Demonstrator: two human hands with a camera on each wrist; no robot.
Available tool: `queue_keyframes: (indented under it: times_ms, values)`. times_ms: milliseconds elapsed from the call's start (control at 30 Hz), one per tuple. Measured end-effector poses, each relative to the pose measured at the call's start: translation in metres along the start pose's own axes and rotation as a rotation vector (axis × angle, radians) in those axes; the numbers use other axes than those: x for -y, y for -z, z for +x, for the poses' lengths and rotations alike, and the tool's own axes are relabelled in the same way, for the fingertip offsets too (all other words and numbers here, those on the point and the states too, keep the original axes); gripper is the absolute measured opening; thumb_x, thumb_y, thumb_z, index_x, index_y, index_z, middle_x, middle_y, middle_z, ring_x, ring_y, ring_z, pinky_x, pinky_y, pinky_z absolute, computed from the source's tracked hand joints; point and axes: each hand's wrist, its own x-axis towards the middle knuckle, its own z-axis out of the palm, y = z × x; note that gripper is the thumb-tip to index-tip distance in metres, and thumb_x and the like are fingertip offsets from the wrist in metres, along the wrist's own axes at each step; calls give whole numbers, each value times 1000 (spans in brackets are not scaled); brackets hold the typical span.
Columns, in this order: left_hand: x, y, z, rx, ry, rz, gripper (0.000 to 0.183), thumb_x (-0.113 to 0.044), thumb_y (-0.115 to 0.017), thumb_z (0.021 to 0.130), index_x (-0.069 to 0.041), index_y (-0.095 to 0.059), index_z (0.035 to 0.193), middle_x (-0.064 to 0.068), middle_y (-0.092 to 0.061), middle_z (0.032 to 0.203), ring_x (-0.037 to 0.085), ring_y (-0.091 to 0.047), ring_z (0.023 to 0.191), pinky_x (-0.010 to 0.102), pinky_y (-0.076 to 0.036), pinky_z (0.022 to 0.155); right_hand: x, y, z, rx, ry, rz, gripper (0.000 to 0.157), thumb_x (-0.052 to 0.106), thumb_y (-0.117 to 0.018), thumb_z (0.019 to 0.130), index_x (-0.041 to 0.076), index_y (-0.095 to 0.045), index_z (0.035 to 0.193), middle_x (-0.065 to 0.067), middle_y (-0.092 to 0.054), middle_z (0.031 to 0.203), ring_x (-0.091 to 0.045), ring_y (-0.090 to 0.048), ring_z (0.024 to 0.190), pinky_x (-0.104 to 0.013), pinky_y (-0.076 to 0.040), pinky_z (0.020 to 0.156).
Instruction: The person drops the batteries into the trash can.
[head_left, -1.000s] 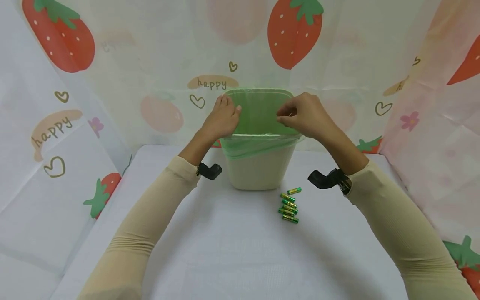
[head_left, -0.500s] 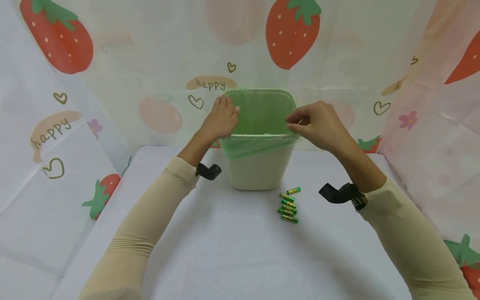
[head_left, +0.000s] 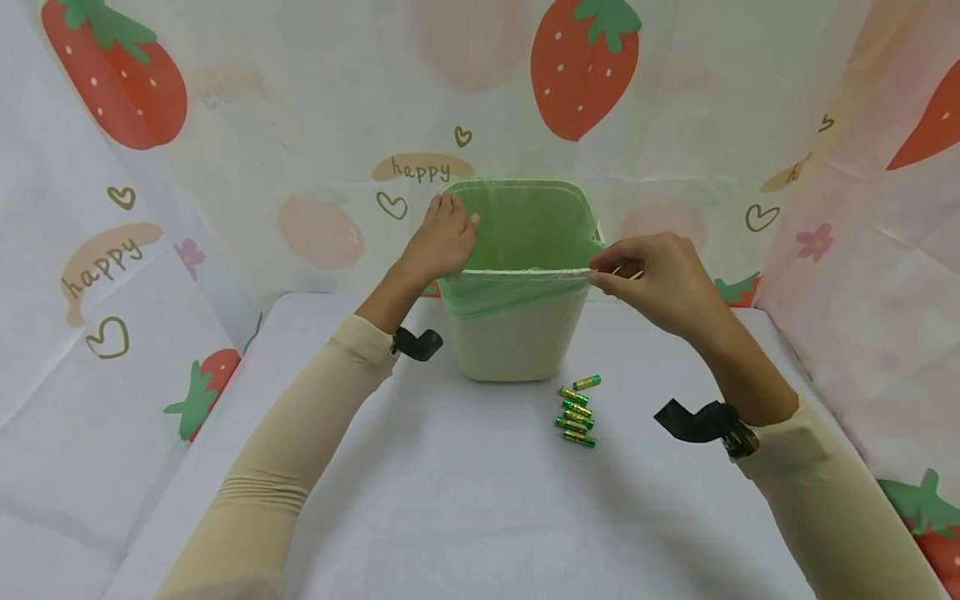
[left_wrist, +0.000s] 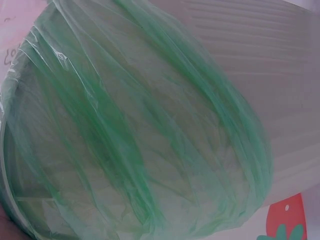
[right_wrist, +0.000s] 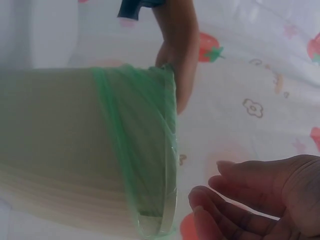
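Note:
A pale cream trash can (head_left: 517,342) stands upright at the back of the table, its mouth lined with a thin green trash bag (head_left: 525,225). The bag's edge is folded over the rim and down the outside, as the left wrist view shows in wrinkled bands. My left hand (head_left: 442,237) grips the left rim over the bag, thumb toward the inside. Just off the right front corner of the rim hovers my right hand (head_left: 660,279). Its fingers and thumb are loosely curved; in the right wrist view the fingertips (right_wrist: 197,192) lie apart from the rim, with nothing seen between them.
Several green and gold batteries (head_left: 576,417) lie in a loose column on the white tablecloth (head_left: 450,500), in front of the can. A strawberry-print curtain (head_left: 337,108) hangs close behind the can and along both sides.
My right hand has moved from over the can's mouth rightward and down to outside the right front corner. The left hand stays on the left rim; the batteries have not moved.

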Motion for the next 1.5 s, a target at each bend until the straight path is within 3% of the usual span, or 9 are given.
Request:
queue_keyframes:
  times_ms: [300,800,1500]
  values:
    - [0,1,-1,9,2,10,66,-34,-14,113,15,0,155,32,6,164,37,11,154,37,10,124,-6,-5,-18,1,-15,-12,11,20,-75,93,12,-82,99,-1,-74,83,-17,-71,77,-28,-52,63]
    - [0,1,0,11,0,-10,67,-35,-14,113,14,1,156,31,8,164,36,13,154,37,9,124,-21,-20,-48,50,-68,-11,11,23,-75,94,16,-81,100,1,-76,91,-16,-73,80,-35,-54,67]
    - [-4,2,-4,17,13,-31,66,-35,-15,113,13,1,156,29,8,165,36,14,154,38,6,125,-55,-60,-83,125,-154,45,9,19,-76,92,15,-81,99,2,-76,97,-16,-70,83,-34,-53,65]
